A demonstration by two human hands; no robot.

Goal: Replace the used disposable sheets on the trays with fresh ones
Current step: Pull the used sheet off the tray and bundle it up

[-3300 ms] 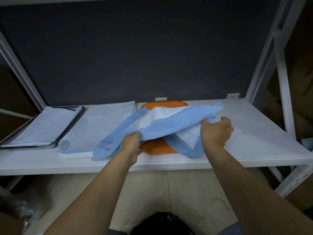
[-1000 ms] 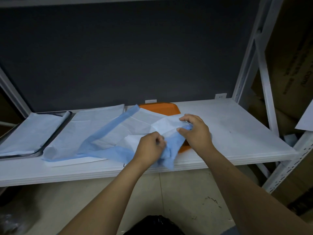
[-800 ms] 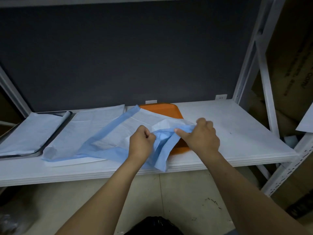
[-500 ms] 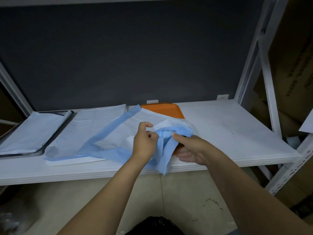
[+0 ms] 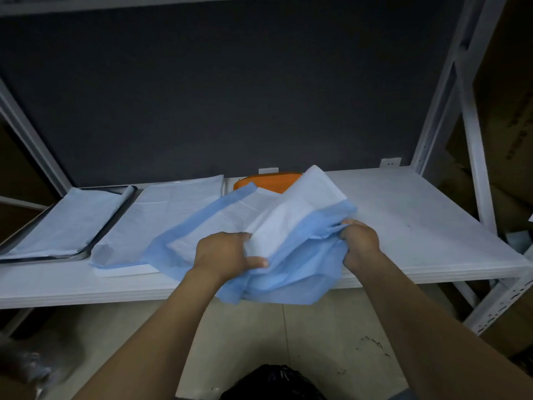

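The used sheet, white in the middle with a blue border, was bunched up and lifted over the front of the white shelf, its lower folds hanging past the shelf's edge. I saw the left hand clutching the gathered folds, fingers curled in and thumb laid across the blue. The right hand was clenched round the blue border on the other side. Behind the sheet only the back rim of the orange tray showed. Just to the left lay a flat sheet, and beyond it a metal tray lined with another sheet. A black bag sat on the floor below my view.
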